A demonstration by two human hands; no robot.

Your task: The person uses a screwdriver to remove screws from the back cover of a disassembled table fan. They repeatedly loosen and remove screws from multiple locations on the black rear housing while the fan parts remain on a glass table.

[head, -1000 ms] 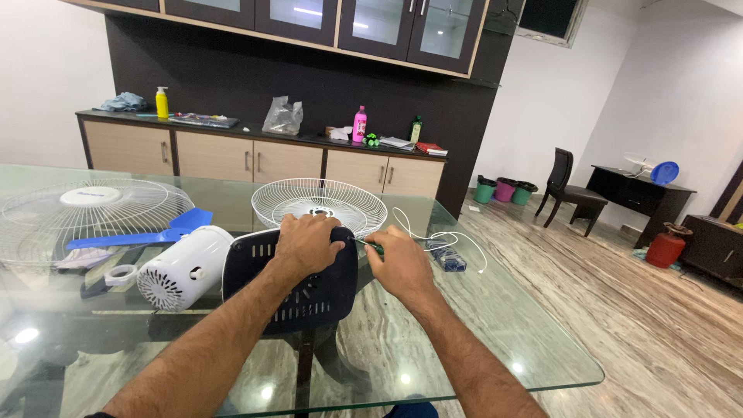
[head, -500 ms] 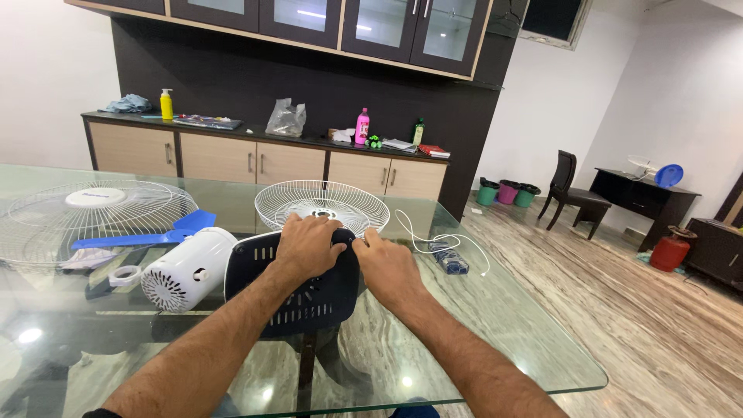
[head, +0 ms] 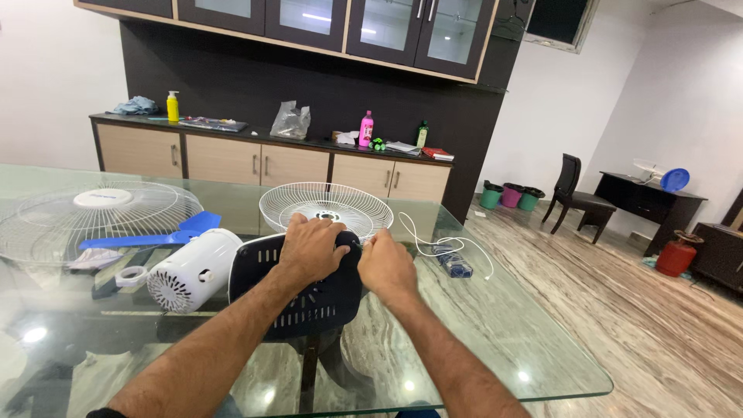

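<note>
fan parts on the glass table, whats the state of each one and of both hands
dark motor cover: flat on the glass table, under both hands
left hand: fingers curled over the cover's far edge
right hand: closed at the cover's right edge
white motor housing: on its side
white grille: detached, lying flat
blue blade: off, lying loose

The right hand (head: 385,263) has slid left — closer against the dark vented cover (head: 309,298).

- The glass bench (head: 495,340) carries the parts of a taken-apart fan.
- A dark vented cover (head: 309,306) lies near the middle.
- A white motor (head: 193,271) sits just left of it.
- Two wire grilles (head: 325,207) (head: 93,217), a blue blade (head: 155,236), a tape roll (head: 131,275) and a white cord (head: 433,244) lie around.
</note>
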